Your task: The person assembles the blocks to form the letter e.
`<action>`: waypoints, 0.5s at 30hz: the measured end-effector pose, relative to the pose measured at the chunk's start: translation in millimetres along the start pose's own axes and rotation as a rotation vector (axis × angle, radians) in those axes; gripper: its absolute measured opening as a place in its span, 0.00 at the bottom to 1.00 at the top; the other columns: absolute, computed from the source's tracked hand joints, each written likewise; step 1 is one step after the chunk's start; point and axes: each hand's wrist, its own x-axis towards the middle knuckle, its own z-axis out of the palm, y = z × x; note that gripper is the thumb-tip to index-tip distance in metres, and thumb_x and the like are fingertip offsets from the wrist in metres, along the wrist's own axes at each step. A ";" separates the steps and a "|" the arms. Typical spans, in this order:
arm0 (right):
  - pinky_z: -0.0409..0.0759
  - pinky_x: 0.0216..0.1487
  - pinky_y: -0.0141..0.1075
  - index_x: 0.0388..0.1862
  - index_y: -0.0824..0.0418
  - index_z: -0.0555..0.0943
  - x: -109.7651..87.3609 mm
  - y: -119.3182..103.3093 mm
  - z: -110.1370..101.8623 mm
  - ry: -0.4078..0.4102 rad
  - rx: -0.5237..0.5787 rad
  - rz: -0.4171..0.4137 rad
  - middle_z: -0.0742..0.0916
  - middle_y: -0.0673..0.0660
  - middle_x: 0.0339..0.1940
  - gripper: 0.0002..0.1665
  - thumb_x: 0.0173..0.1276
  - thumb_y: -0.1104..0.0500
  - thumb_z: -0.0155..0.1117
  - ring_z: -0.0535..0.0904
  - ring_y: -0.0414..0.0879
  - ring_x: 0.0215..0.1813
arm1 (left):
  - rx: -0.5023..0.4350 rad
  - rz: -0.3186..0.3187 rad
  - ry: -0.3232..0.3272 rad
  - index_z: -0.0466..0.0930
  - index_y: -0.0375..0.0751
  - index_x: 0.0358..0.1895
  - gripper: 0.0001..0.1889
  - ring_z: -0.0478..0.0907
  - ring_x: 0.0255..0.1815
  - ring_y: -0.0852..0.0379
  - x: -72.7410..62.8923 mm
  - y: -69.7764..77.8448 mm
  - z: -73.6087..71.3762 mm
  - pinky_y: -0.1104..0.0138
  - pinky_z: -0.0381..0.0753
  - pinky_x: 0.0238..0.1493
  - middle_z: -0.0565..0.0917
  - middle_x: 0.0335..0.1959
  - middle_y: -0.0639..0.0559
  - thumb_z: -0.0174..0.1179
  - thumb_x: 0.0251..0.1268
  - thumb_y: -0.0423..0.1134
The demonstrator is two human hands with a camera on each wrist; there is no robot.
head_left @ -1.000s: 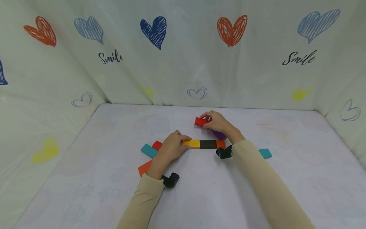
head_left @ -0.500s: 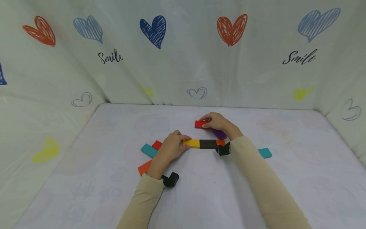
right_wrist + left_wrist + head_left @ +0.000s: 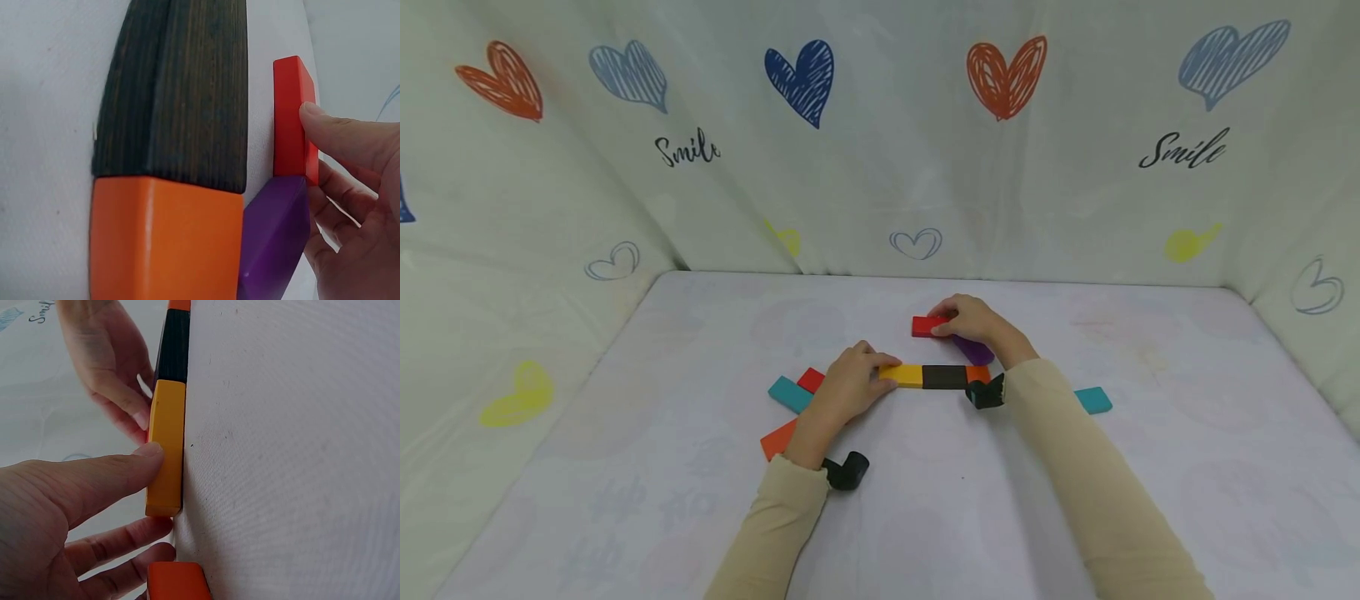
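Observation:
A yellow block (image 3: 906, 377), a black block (image 3: 944, 377) and an orange block (image 3: 169, 240) lie end to end in a row. My left hand (image 3: 850, 377) grips the left end of the yellow block, thumb on its near side. Behind the row, my right hand (image 3: 973, 321) pinches a red block (image 3: 290, 119) between thumb and fingers. The red block lies flat, its right end at the tip of a slanted purple block (image 3: 275, 234). That purple block runs from the red block down to the orange one, partly hidden by my right hand in the head view.
Left of my left hand lie a teal block (image 3: 790, 394), another red block (image 3: 811, 380) and an orange-red block (image 3: 778, 439), partly covered by the arm. A second teal block (image 3: 1093, 400) lies right of my right forearm. A heart-printed curtain (image 3: 865, 167) stands behind the table.
My right hand has brought the red block down and slightly nearer, from tilted to flat against the purple block. The left hand stays on the yellow block.

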 end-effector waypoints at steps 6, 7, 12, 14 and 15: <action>0.64 0.64 0.52 0.59 0.57 0.74 0.4 -0.3 -0.5 -0.004 0.005 0.008 0.74 0.60 0.61 0.23 0.65 0.54 0.59 0.66 0.56 0.61 | 0.007 -0.007 -0.001 0.80 0.54 0.54 0.19 0.69 0.41 0.56 0.3 0.0 0.7 0.67 0.75 0.42 0.75 0.42 0.48 0.64 0.58 0.45; 0.64 0.64 0.52 0.59 0.57 0.74 0.4 -0.4 -0.6 -0.005 0.005 0.008 0.74 0.60 0.61 0.23 0.65 0.54 0.59 0.66 0.56 0.61 | 0.007 -0.007 -0.001 0.80 0.54 0.54 0.19 0.69 0.41 0.56 0.3 0.0 0.8 0.67 0.74 0.42 0.75 0.41 0.48 0.64 0.58 0.45; 0.65 0.65 0.52 0.59 0.56 0.74 0.0 -0.8 -0.9 -0.007 0.000 0.011 0.73 0.60 0.61 0.24 0.65 0.53 0.60 0.66 0.55 0.61 | 0.005 -0.006 -0.001 0.80 0.54 0.54 0.19 0.69 0.41 0.56 0.6 -0.3 1.1 0.67 0.74 0.41 0.75 0.41 0.48 0.64 0.58 0.44; 0.65 0.64 0.52 0.59 0.57 0.74 0.0 -0.6 -0.9 -0.011 -0.007 0.008 0.73 0.61 0.61 0.24 0.65 0.53 0.59 0.66 0.55 0.61 | 0.004 -0.005 -0.001 0.80 0.53 0.54 0.19 0.69 0.41 0.56 0.6 -0.5 1.2 0.67 0.74 0.41 0.75 0.41 0.48 0.64 0.58 0.44; 0.65 0.64 0.52 0.60 0.57 0.74 0.1 -0.4 -0.8 -0.011 -0.008 0.009 0.73 0.61 0.61 0.24 0.65 0.54 0.59 0.66 0.55 0.61 | 0.004 -0.004 0.000 0.80 0.53 0.54 0.19 0.69 0.41 0.56 0.6 -0.6 1.3 0.67 0.74 0.41 0.75 0.41 0.48 0.64 0.57 0.44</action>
